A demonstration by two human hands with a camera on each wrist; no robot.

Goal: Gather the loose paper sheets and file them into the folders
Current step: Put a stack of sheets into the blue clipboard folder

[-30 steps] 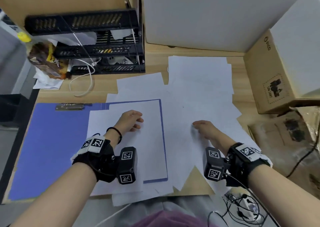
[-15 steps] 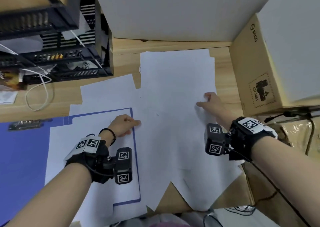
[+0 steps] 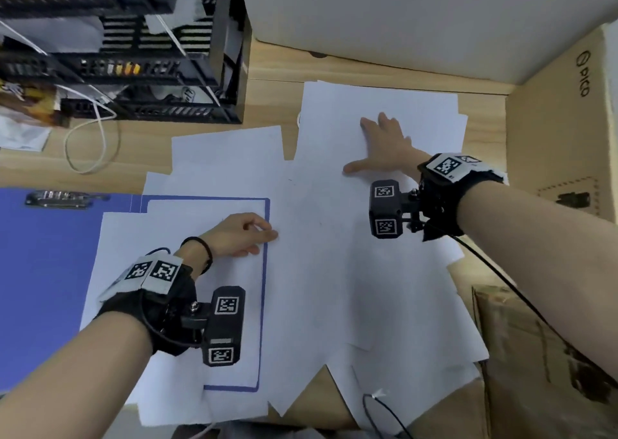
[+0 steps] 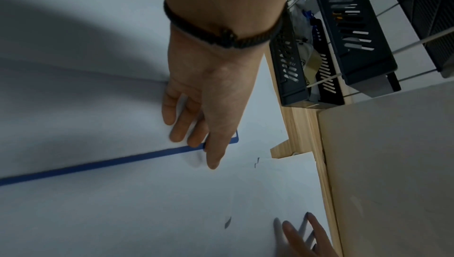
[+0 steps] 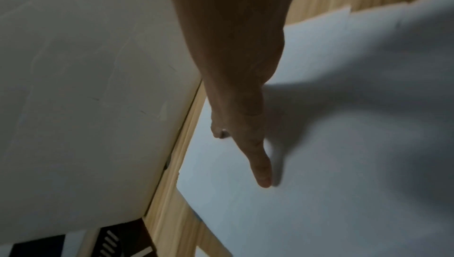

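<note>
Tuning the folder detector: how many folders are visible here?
1. The blue folder lies open at the left, its right half covered by paper where the left hand rests. Others may be hidden beneath the loose paper sheets.

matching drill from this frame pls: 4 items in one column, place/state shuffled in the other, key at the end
Items:
1. left hand
2. right hand
3. blue folder
4. black tray rack

Place or state:
A. lies open at the desk's left, metal clip at its top
B. flat, fingers spread, on the far sheets
C. stands at the far left of the desk, white cable in front
D. rests on paper at the folder's right border

Pairs: 1-D, 2-B, 3-A, 4-C
</note>
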